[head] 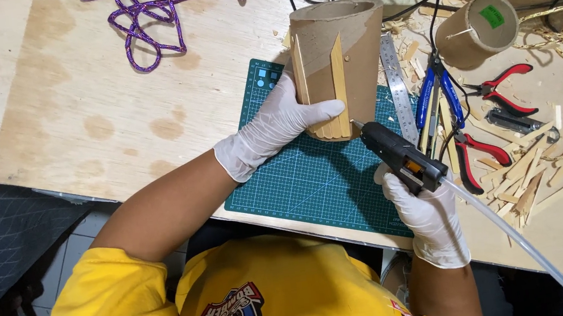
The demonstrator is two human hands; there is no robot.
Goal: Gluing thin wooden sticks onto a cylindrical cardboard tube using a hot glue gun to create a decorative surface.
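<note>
Right now the gluing is under way — the left hand (271, 127), in a white glove, is wrapped around a tall brown cardboard tube (341, 59) standing on the green cutting mat (312, 176), the thumb pressed across the pale flat wooden sticks (339, 91) already stuck upright on its side. The right hand (429, 215), gloved too, is closed around the grip of a black hot-glue gun (398, 155) with a clear glue stick (510, 238) trailing out the back; its nozzle sits just at the tube's lower edge, beside the last stick. I'd judge this the moment of laying glue for another stick, or sealing the foot of one just set.

The next move looks to need a steady bead beside the placed sticks, then a fresh stick from the loose pile of wooden sticks (531, 179) lying to the right — pressed on quickly and parallel. A steel ruler (397, 85), red-handled pliers (499, 87) and a second cardboard tube (475, 30) lie nearby, clear of the work.
</note>
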